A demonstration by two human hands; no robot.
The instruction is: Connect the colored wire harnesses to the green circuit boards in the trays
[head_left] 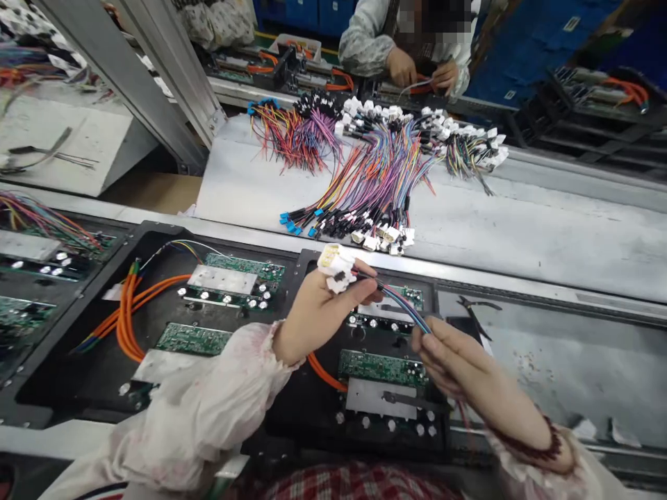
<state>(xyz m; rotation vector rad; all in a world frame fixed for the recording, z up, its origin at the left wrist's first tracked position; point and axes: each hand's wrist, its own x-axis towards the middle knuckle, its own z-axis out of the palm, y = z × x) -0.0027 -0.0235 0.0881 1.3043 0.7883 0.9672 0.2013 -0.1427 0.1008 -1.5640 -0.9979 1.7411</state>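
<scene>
From the head camera we look down on our two hands working above a black fixture tray (307, 410), near its far edge. Our left hand (320, 312) is closed around a white multi-pin connector (336, 267), which sits at the top of the fist, just past the fingers. Our right hand (448, 361) is pinched narrowly on a bundle of coloured wires (401, 305), thumb and fingers together on it. The bundle runs from the connector down and to the right, a long axis slanting across the tray, so the left hand is the nearer to the connector and the right lies further along the wires. Below the hands, a green circuit board (383, 367) lies on the tray, with an orange cable (326, 371) passing under our left wrist. Pliers (476, 312) lie just beyond the right hand, near the tray's right edge. Across the far side, a heap of wire harnesses (375, 187) with white and blue connectors lies on a pale worktop (234, 187). Further off, a co-worker's hands (422, 73) work on orange wires.
</scene>
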